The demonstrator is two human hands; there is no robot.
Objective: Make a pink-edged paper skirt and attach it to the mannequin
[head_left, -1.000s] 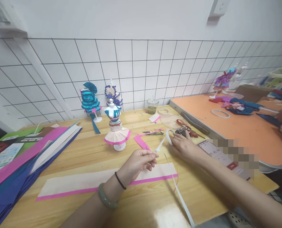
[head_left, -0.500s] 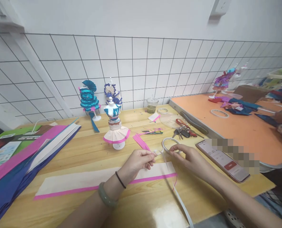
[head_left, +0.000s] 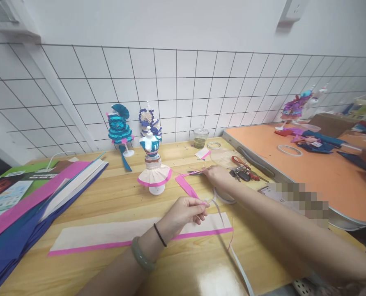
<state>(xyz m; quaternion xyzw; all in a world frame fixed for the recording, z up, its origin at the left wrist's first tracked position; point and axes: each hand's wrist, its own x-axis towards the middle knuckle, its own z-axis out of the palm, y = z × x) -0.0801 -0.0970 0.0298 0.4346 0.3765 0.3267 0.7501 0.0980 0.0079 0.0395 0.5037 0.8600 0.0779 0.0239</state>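
Note:
My left hand (head_left: 185, 212) pinches the end of a thin white tape strip (head_left: 219, 213) above a long cream paper band with a pink edge (head_left: 130, 234). The strip leads to a white tape roll (head_left: 224, 197) that lies on the wooden table (head_left: 109, 193) under my right forearm. My right hand (head_left: 216, 176) reaches further back and rests on small scissors (head_left: 198, 172) near a bunch of keys (head_left: 242, 172). Whether its fingers grip the scissors does not show. A loose pink paper strip (head_left: 185, 186) lies between my hands.
A small mannequin in a cream and pink paper skirt (head_left: 153, 168) stands mid-table, with two blue paper-dressed figures (head_left: 118, 129) behind it. Stacked coloured paper sheets (head_left: 31, 201) fill the left. A glass jar (head_left: 200, 137), a phone (head_left: 272, 193) and an orange table (head_left: 309, 164) are at the right.
My right hand put the tape roll down on the table and reached back to the scissors. My left hand kept its pinch on the tape end.

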